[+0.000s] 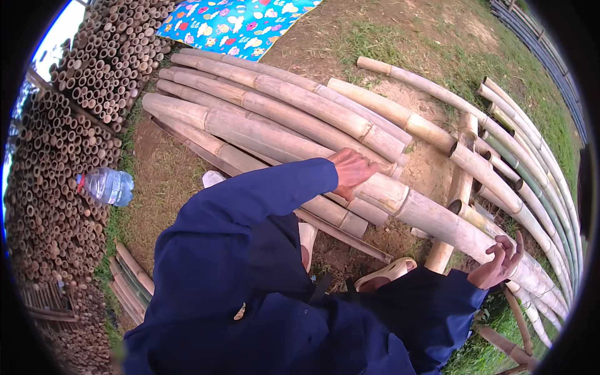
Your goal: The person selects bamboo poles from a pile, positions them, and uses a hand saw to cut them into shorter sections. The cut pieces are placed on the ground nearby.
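A long, thick bamboo pole [437,219] slants across the middle, from far left to near right, resting over other poles. My left hand [353,174] is closed over it, with bent fingers on top and the thumb down its near side. Farther along, my right hand [499,262] is at the same pole's near edge. Its fingers are raised and apart, holding nothing; whether its palm touches the bamboo I cannot tell. Dark blue sleeves cover both arms.
Cut bamboo poles [281,94] lie beyond the long one. More poles [537,162] rest at right across a bamboo crosspiece [461,181]. Stacked bamboo ends [62,169] fill the left, beside a plastic bottle [109,186]. A patterned blue sheet [234,25] lies behind.
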The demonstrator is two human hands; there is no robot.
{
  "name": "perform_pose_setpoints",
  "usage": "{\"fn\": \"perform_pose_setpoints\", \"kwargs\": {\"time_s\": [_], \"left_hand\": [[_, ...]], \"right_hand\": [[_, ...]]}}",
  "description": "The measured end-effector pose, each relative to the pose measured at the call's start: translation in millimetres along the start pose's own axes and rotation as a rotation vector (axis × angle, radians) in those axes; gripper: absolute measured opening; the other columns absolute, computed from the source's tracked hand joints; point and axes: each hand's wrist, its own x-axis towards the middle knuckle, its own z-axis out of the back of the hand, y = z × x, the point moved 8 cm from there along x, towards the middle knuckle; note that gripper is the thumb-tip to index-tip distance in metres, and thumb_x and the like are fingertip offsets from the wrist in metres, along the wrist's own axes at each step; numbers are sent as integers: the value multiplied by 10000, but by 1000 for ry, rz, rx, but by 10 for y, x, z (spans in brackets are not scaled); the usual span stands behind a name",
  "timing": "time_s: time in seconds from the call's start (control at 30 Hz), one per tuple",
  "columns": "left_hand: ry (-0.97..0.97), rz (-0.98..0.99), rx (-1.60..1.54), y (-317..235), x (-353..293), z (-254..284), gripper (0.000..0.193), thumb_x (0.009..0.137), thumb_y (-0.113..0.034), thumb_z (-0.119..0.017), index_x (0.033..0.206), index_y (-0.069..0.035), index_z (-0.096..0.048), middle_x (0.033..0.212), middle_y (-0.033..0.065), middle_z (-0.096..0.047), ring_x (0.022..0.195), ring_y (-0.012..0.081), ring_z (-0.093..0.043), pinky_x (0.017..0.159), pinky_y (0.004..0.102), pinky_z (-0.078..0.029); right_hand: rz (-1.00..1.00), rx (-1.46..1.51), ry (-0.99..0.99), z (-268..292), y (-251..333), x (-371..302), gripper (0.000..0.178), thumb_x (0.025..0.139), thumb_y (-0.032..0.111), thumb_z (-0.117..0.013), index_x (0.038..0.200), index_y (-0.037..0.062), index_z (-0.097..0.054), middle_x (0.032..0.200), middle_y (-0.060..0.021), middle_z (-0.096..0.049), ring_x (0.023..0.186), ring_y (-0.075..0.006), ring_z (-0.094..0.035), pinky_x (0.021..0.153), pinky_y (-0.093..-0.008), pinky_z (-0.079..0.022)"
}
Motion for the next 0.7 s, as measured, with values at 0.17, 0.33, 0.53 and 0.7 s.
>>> {"fn": "perform_pose_setpoints", "kwargs": {"time_s": [0.17,0.33,0.53,0.7], "left_hand": [[-83,307,178,1345,-1772,46,753,554,-141,-926,1187,-77,-523,1091,115,-638,1090,322,-659,916,448,-544],[-76,502,353,2540,-2774,-12,834,563,-129,-915,1288,-78,-507,1137,111,-617,1114,322,-629,962,415,-530],[-170,542,371,2991,-2803,-132,839,583,-129,-912,1315,-73,-507,1143,117,-613,1129,326,-613,992,408,-516],[-224,607,342,3144,-2978,-265,938,616,-169,-945,1418,-98,-463,1332,126,-594,1278,331,-560,1117,434,-441]], "right_hand": [[25,-50,388,-605,41,-485,647,863,69,-566,1496,-20,-465,979,-88,-616,773,-106,-500,742,-254,-426],[132,-220,649,-1022,99,-832,628,857,55,-630,1465,-21,-491,1005,-104,-640,806,-152,-567,860,-329,-458],[295,-428,725,-1284,119,-1048,595,775,2,-706,1360,6,-597,984,-87,-673,715,-195,-605,780,-368,-515],[269,-390,1083,-1715,-217,-1755,379,799,-9,-720,1172,46,-677,950,-107,-685,675,-241,-639,681,-415,-537]]}}
